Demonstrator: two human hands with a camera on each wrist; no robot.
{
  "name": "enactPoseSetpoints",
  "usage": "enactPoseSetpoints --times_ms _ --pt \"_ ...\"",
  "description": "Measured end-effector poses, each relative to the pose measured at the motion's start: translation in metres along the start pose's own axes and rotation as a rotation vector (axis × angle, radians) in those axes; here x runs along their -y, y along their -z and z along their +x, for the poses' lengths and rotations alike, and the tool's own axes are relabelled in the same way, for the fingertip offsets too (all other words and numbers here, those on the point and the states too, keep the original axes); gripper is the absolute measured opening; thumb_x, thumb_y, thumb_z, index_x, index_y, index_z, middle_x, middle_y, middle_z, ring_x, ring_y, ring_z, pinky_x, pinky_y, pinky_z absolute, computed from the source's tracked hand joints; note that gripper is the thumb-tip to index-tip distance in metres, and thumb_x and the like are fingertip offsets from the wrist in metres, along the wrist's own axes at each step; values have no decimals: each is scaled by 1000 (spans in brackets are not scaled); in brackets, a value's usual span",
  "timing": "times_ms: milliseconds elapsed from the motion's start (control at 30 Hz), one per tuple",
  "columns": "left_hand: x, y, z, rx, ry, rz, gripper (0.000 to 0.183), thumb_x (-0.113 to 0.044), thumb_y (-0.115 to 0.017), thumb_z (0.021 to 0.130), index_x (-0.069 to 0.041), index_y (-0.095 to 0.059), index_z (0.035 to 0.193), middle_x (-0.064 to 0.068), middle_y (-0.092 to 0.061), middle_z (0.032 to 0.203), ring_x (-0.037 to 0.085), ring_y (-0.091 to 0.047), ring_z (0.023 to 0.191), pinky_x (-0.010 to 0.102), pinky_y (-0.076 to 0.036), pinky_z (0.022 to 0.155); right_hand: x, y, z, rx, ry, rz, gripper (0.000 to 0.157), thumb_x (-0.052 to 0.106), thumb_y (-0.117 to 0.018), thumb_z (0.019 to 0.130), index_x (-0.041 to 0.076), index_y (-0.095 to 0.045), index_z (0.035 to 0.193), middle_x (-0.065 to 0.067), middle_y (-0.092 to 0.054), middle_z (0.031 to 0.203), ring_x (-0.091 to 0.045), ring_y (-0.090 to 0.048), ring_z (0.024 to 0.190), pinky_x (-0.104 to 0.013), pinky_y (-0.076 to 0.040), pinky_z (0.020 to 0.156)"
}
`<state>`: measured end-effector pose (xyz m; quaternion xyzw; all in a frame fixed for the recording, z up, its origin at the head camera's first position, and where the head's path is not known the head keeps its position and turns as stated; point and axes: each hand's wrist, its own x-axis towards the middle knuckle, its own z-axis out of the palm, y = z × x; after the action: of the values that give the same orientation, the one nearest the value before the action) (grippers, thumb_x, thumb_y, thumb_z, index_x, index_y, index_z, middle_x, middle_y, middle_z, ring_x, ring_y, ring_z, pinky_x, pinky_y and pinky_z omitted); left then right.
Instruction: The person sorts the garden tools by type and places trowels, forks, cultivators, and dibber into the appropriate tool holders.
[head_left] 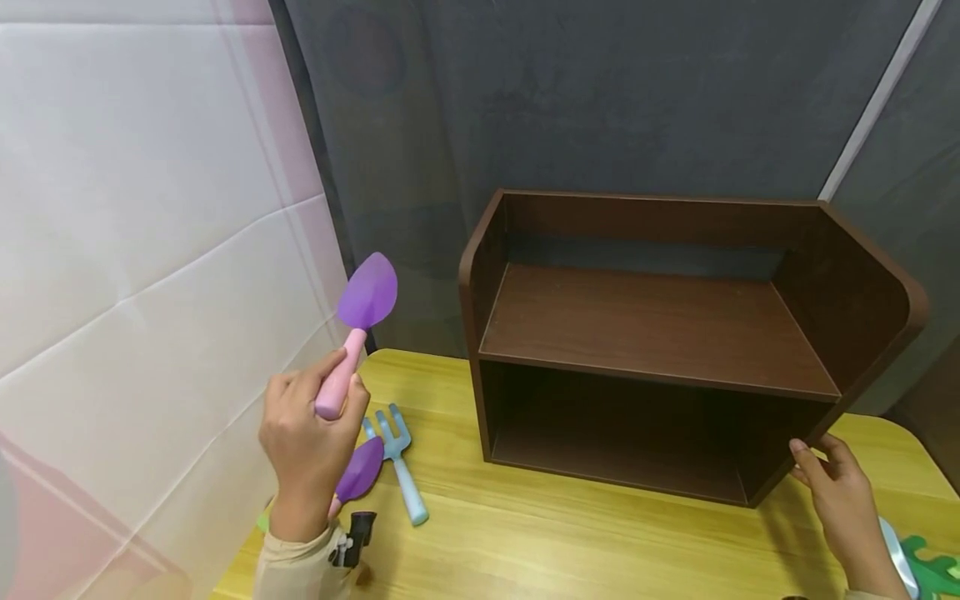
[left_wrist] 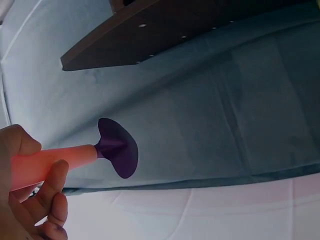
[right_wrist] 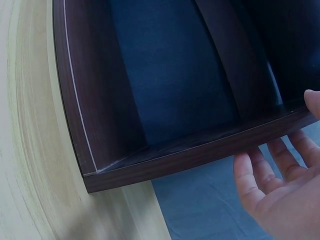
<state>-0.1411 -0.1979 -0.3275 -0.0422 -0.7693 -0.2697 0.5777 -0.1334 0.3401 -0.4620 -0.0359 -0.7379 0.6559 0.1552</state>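
My left hand point(head_left: 311, 437) grips a toy trowel by its pink handle point(head_left: 341, 379), its purple blade point(head_left: 367, 292) pointing up. The same trowel's dark purple blade point(left_wrist: 119, 148) shows in the left wrist view. A two-tier brown desktop shelf point(head_left: 660, 325) stands on the table. Low on its right side panel, my right hand point(head_left: 836, 492) holds the edge, thumb toward the front and fingers on the outer face. In the right wrist view the fingers point(right_wrist: 250, 175) touch the underside of that panel point(right_wrist: 200, 152) as seen there.
Beside the left wrist lie a blue toy fork point(head_left: 405, 479) and a second purple trowel point(head_left: 362, 468), partly hidden. A green toy piece point(head_left: 930, 571) sits by the right forearm. A white padded wall point(head_left: 150, 208) borders the yellow wooden table point(head_left: 540, 542); grey fabric point(head_left: 600, 92) hangs behind.
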Motion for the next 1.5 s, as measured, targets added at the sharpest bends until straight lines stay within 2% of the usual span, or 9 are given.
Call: enactPoseSetpoints --times_ms 367,600,867,1167,1400,1500 --pt "-17 -7 18 -29 -48 -80 29 -13 -64 76 -2 -74 100 19 -73 85 31 -47 72 32 -30 58 1 0 0 1 14 -16 23 15 -52 99 29 -50 117 23 -47 111 18 -52 93 -3 -45 71" --pt "-26 -9 24 -38 -51 -91 29 -14 -64 77 -3 -74 101 18 -73 85 32 -50 74 33 -32 58 2 -1 0 -2 12 -5 22 14 -52 99 29 -51 115 22 -48 110 17 -52 93 -3 -45 71" --pt "-33 -10 27 -31 -46 -107 28 -14 -65 77 -3 -74 101 17 -74 86 30 -47 69 32 -30 57 3 -1 -2 -3 16 -2 22 14 -52 99 29 -51 115 22 -46 112 17 -52 93 -3 -45 71" --pt "-37 -11 24 -29 -53 -99 28 -14 -65 77 -3 -74 101 18 -73 85 29 -46 68 37 -31 53 4 0 -5 -6 -17 -59 23 16 -51 99 33 -48 114 26 -46 109 18 -52 89 -3 -44 71" --pt "-44 -15 29 -62 -67 -140 28 -12 -67 75 -2 -74 100 17 -74 85 30 -47 69 32 -30 55 5 5 -6 21 -59 -254 26 25 -46 102 42 -37 120 33 -37 112 23 -46 91 -2 -43 72" --pt "-48 -17 32 -69 -75 -163 27 -11 -67 75 -2 -74 99 18 -73 85 31 -46 69 32 -30 57 4 4 -6 12 -55 -203 25 23 -48 101 38 -41 120 31 -40 111 21 -48 91 -3 -43 71"
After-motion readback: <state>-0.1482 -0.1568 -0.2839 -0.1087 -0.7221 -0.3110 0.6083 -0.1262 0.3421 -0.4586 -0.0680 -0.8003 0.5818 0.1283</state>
